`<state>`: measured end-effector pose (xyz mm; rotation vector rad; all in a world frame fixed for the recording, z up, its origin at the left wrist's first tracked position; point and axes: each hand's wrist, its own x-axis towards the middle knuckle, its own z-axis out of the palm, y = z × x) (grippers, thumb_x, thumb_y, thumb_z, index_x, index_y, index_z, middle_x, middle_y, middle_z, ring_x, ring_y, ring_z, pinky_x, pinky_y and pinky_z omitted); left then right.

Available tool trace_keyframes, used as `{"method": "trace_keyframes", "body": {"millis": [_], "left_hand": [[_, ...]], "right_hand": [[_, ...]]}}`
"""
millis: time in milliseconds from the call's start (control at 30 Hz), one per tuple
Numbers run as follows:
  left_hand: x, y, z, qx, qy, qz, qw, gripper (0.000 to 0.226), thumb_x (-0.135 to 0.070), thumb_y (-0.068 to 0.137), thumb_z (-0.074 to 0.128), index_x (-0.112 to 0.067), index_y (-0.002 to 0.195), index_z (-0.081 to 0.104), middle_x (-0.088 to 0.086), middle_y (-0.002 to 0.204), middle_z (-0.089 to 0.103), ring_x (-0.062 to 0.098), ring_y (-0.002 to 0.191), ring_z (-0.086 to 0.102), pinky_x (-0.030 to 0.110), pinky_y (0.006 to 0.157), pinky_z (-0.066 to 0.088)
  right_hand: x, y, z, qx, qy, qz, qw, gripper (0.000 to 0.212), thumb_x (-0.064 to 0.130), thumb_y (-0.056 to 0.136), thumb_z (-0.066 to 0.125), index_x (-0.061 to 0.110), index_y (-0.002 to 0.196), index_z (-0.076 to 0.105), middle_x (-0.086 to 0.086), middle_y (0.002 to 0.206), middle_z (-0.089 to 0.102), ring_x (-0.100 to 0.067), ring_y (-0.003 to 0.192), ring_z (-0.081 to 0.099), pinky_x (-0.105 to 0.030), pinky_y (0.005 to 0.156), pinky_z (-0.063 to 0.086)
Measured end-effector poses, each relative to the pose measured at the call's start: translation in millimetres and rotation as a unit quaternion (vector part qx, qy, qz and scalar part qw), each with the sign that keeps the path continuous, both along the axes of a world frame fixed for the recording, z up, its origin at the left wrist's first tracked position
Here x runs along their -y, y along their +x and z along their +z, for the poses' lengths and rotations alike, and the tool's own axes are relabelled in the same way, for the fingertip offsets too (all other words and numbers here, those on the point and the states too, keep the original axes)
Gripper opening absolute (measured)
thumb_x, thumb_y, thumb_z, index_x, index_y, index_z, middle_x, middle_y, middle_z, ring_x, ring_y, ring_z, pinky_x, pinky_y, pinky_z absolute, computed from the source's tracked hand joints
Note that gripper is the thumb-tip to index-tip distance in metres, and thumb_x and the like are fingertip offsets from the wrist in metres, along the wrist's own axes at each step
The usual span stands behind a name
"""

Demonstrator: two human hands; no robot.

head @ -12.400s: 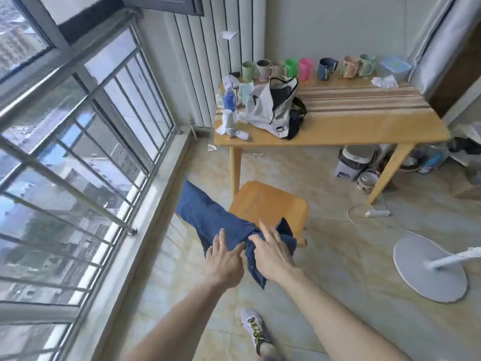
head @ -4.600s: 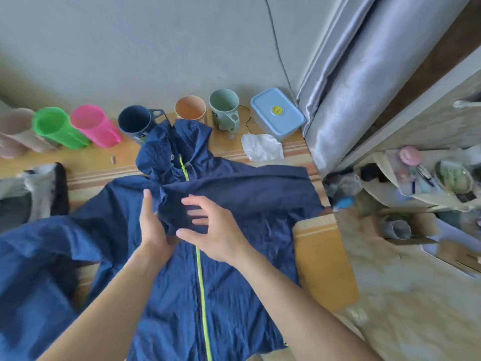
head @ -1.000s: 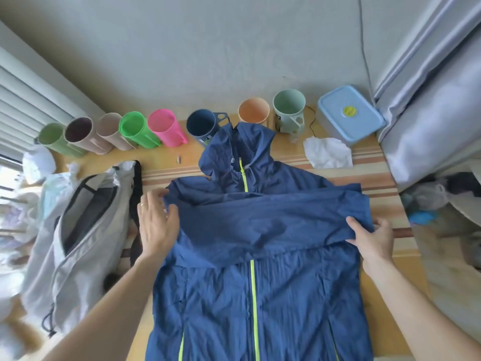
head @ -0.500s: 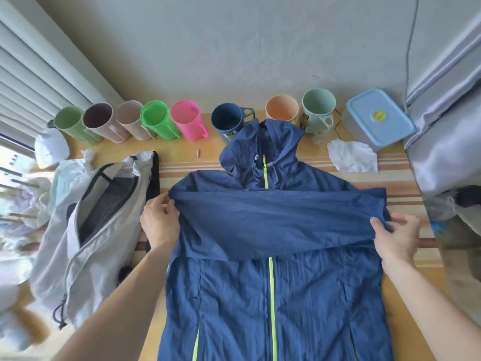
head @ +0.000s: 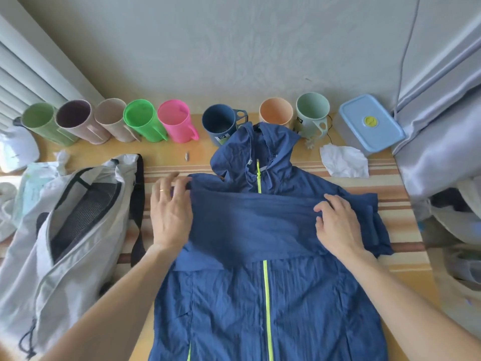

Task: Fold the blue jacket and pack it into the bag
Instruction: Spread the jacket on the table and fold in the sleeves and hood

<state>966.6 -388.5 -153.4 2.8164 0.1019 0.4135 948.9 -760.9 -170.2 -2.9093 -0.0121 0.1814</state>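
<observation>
Jacket (head: 263,295) flat on table (head: 166,157), sleeves folded across chest | left hand (head: 170,217), right hand (head: 335,225) open, apparently pressing sleeves | remaining: body folds, packing into bag (head: 65,243), left, unzipped.

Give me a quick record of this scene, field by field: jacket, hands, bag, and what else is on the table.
jacket: blue jacket flat on table, zipper up, sleeves folded across chest
left hand: flat on the folded sleeve's left end
right hand: pressing the sleeve's right side
bag: grey bag, open, left of jacket
other: row of mugs, blue-lidded box, crumpled tissue
</observation>
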Motion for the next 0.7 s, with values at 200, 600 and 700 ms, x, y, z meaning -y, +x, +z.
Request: {"method": "trace_keyframes", "body": {"millis": [200,600,700], "left_hand": [[55,-38,-26,-0.081,0.086,-0.263,0.958,0.051,-0.044,0.104,0.046,-0.032,0.153,0.042,0.01,0.168,0.023,0.035,0.155,0.022,0.055,0.123,0.023],[58,-41,-58,-0.209,0.109,-0.22,0.947,0.063,-0.062,0.102,0.022,-0.044,0.16,0.004,0.004,0.172,-0.003,0.029,0.158,-0.006,0.052,0.125,0.009],[58,-40,-52,-0.21,0.043,-0.218,0.952,0.059,-0.052,0.102,0.034,-0.037,0.159,0.024,0.007,0.172,0.006,0.029,0.159,0.001,0.049,0.125,0.009]], "right_hand": [[-67,56,63,0.121,0.246,-0.104,0.956,0.055,0.043,0.092,0.067,0.015,0.136,0.051,-0.002,0.136,0.057,-0.019,0.127,0.049,-0.027,0.1,0.039],[-86,120,99,0.005,0.48,-0.198,0.855,0.029,0.005,0.078,0.075,0.021,0.102,0.079,0.01,0.094,0.077,-0.008,0.089,0.072,-0.021,0.085,0.057],[-69,55,106,0.087,0.381,0.021,0.92,0.021,-0.001,0.078,0.071,0.019,0.081,0.075,0.011,0.087,0.072,-0.008,0.086,0.066,-0.017,0.078,0.049]]}}
